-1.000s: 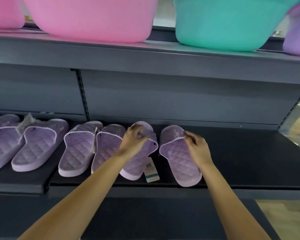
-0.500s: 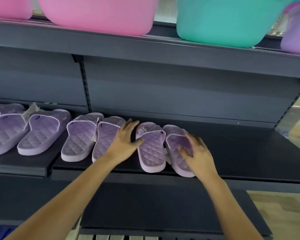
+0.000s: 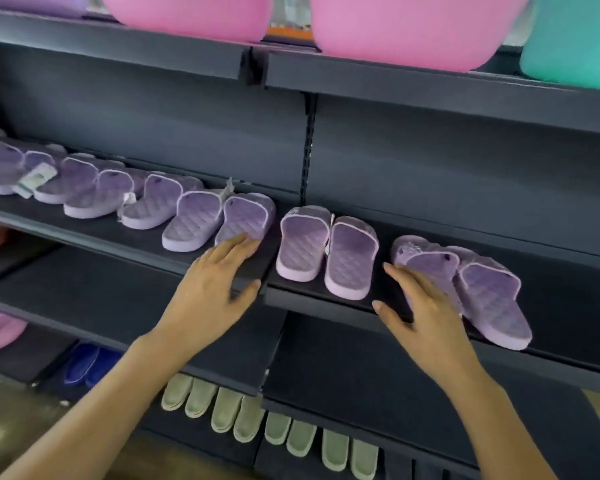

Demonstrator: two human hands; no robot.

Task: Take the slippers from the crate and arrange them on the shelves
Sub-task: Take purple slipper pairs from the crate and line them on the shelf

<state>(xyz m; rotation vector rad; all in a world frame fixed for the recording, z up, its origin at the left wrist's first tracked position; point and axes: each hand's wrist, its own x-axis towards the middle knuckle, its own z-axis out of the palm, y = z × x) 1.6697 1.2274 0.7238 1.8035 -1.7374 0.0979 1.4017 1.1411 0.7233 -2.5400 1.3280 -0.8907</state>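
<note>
Evidently tidying the row, the left hand (image 3: 219,289) and right hand (image 3: 426,306) rested spread-fingered on lilac slippers (image 3: 300,251) lined along the middle shelf (image 3: 575,299); the splayed rightmost pair (image 3: 492,292) probably wanted squaring next.

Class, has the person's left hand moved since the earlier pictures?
Yes. The left hand moved left, crossing the black slotted shelf upright, reaching a lilac quilted slipper.
</note>
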